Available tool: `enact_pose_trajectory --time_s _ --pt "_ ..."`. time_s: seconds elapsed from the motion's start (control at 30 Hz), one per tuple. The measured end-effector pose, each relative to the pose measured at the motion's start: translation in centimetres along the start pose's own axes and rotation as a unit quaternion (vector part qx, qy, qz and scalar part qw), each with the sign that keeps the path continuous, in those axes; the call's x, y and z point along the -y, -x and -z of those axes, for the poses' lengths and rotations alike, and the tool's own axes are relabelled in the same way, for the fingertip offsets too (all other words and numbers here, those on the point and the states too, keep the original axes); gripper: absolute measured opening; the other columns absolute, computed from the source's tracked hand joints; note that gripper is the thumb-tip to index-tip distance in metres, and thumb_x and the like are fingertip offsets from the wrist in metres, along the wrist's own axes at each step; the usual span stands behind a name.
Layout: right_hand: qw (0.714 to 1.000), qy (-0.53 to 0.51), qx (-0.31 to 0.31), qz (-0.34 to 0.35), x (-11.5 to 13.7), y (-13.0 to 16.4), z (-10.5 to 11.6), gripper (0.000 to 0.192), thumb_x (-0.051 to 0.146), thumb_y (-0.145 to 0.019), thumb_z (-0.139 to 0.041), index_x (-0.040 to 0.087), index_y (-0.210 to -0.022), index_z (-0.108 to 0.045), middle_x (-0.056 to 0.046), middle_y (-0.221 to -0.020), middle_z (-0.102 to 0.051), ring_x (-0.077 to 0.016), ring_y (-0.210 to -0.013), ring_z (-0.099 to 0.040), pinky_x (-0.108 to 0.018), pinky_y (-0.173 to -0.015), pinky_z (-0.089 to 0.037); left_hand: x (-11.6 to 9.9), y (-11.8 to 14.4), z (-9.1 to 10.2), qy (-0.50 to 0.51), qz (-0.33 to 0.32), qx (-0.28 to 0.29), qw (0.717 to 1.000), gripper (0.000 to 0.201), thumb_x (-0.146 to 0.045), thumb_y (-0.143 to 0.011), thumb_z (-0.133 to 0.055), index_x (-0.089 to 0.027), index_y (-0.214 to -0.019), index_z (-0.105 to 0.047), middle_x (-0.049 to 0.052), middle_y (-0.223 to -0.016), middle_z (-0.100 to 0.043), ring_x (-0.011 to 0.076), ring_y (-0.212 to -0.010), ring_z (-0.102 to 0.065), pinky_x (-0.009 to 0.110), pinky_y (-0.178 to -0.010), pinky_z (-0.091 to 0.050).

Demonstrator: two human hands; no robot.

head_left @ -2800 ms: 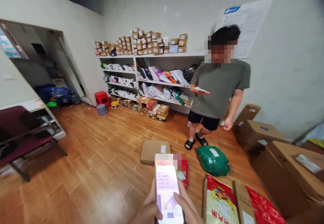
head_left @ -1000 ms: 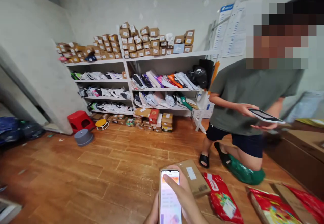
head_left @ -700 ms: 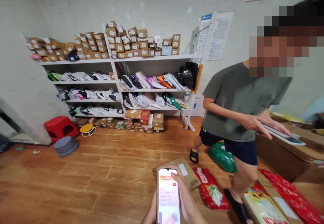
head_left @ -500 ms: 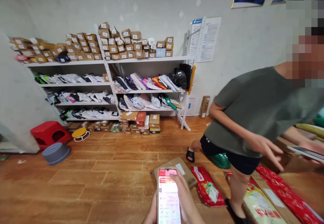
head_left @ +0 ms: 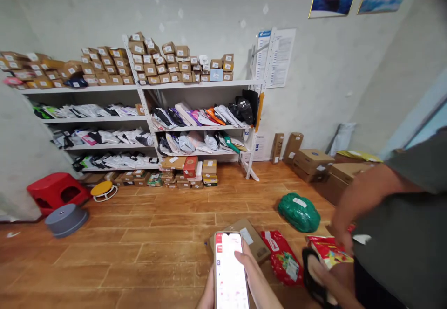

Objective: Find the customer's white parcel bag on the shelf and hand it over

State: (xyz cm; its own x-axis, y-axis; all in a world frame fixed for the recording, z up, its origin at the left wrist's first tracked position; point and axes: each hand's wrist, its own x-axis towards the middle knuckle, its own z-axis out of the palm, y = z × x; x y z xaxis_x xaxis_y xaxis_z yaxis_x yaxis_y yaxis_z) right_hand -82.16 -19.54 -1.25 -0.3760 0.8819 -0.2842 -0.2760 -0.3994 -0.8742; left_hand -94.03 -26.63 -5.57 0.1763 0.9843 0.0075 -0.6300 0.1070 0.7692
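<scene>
While left hand [head_left: 208,288] and right hand [head_left: 256,277] clasp the phone [head_left: 230,272] (another person [head_left: 398,227] is near), a bump could dislodge it

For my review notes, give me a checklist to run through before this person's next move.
1. Phone held by left hand and right hand: ok.
2. Right thumb pressing the screen: cannot tell; it lies over it, contact unclear.
3. Screen text readable: not ok, washed out.
4. Cardboard box fully visible: not ok, phone and right hand cover part.
5. Space at right free: not ok, a co-worker is close.
</scene>
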Motion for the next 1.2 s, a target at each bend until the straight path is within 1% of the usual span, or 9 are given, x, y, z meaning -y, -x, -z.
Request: enact_pose_trajectory --time_s 0.07,0.17,0.23,0.3,0.37,0.5,0.77,0.93,1.2 --pt "0.998 0.038 0.045 -0.021 -0.2 0.3 0.9 0.056 0.043 -0.067 -0.060 0.018 -0.116 -0.052 -0.007 -0.123 -0.060 -0.0262 -0.126 -0.044 -0.035 -0.103 -0.035 -0.5 0.2 -0.3 0.003 -0.007 -0.013 1.000 0.077 -0.026 -0.071 -0.065 -0.028 -0.140 -0.030 0.003 -0.138 -0.049 0.0270 -0.131 -0.039 0.033 -0.107 -0.033" --pt "0.987 0.074 0.133 -0.046 -0.5 1.0 1.9 0.057 0.036 -0.071 -0.055 0.017 -0.123 -0.046 -0.007 -0.132 -0.054 -0.0256 -0.137 -0.028 -0.036 -0.104 -0.034 -1.3 0.2 -0.9 -0.007 0.045 -0.042 0.998 0.110 -0.006 -0.058 -0.063 -0.024 -0.144 0.004 0.006 -0.132 -0.055 0.0254 -0.122 -0.050 0.027 -0.087 -0.047" --pt "0.985 0.058 0.157 -0.046 -0.7 1.5 2.3 0.062 0.033 -0.071 -0.053 0.018 -0.129 -0.038 -0.007 -0.132 -0.054 -0.0267 -0.131 -0.038 -0.037 -0.099 -0.039 -1.9 0.1 -1.4 -0.033 0.081 -0.075 0.993 0.117 0.000 -0.054 -0.054 -0.025 -0.139 0.023 0.006 -0.125 -0.060 0.0245 -0.111 -0.057 0.026 -0.073 -0.052" --pt "0.988 0.048 0.142 -0.040 -0.8 1.8 2.5 0.066 0.033 -0.070 -0.052 0.019 -0.132 -0.035 -0.007 -0.126 -0.058 -0.0266 -0.115 -0.053 -0.038 -0.093 -0.042 -2.5 0.1 -2.2 -0.047 0.101 -0.094 0.989 0.118 -0.002 -0.053 -0.050 -0.028 -0.135 0.031 0.007 -0.124 -0.060 0.0247 -0.100 -0.063 0.029 -0.064 -0.054" --pt "0.989 0.051 0.131 -0.040 -0.9 2.1 2.5 0.066 0.036 -0.069 -0.052 0.020 -0.131 -0.037 -0.006 -0.113 -0.064 -0.0244 -0.098 -0.060 -0.037 -0.086 -0.045 -3.0 0.2 -2.9 -0.033 0.116 -0.096 0.988 0.117 -0.004 -0.053 -0.049 -0.030 -0.134 0.032 0.007 -0.123 -0.060 0.0248 -0.092 -0.065 0.033 -0.061 -0.056" --pt "0.986 0.047 0.151 -0.054 -1.1 2.0 2.7 0.069 0.040 -0.070 -0.054 0.022 -0.133 -0.034 -0.005 -0.095 -0.067 -0.0211 -0.077 -0.060 -0.035 -0.075 -0.047 -3.6 0.2 -3.9 -0.008 0.121 -0.109 0.987 0.116 -0.007 -0.051 -0.049 -0.024 -0.137 0.027 0.006 -0.114 -0.065 0.0243 -0.089 -0.065 0.034 -0.063 -0.056" --pt "0.987 0.043 0.153 -0.032 -1.9 1.9 3.7 0.075 0.032 -0.066 -0.059 0.023 -0.134 -0.030 -0.003 -0.097 -0.065 -0.0204 -0.084 -0.058 -0.032 -0.075 -0.046 -3.7 -0.1 -4.7 -0.011 0.133 -0.117 0.984 0.115 -0.008 -0.049 -0.048 -0.024 -0.139 0.022 0.005 -0.119 -0.061 0.0205 -0.083 -0.065 0.030 -0.057 -0.057" --pt "0.985 0.034 0.167 -0.039 -1.2 2.5 3.6 0.063 0.037 -0.070 -0.053 0.023 -0.129 -0.036 -0.004 -0.101 -0.066 -0.0200 -0.084 -0.058 -0.031 -0.074 -0.045 -3.6 0.0 -4.9 -0.020 0.139 -0.105 0.984 0.113 -0.010 -0.049 -0.049 -0.023 -0.139 0.018 0.007 -0.125 -0.058 0.0190 -0.079 -0.066 0.030 -0.058 -0.057" --pt "0.989 0.025 0.137 -0.057 -0.5 2.9 3.7 0.064 0.045 -0.068 -0.053 0.019 -0.125 -0.042 -0.005 -0.108 -0.066 -0.0220 -0.091 -0.058 -0.032 -0.079 -0.045 -2.8 0.0 -5.1 -0.020 0.118 -0.080 0.990 0.119 -0.007 -0.046 -0.051 -0.021 -0.137 0.024 0.009 -0.129 -0.055 0.0228 -0.092 -0.064 0.025 -0.052 -0.054"
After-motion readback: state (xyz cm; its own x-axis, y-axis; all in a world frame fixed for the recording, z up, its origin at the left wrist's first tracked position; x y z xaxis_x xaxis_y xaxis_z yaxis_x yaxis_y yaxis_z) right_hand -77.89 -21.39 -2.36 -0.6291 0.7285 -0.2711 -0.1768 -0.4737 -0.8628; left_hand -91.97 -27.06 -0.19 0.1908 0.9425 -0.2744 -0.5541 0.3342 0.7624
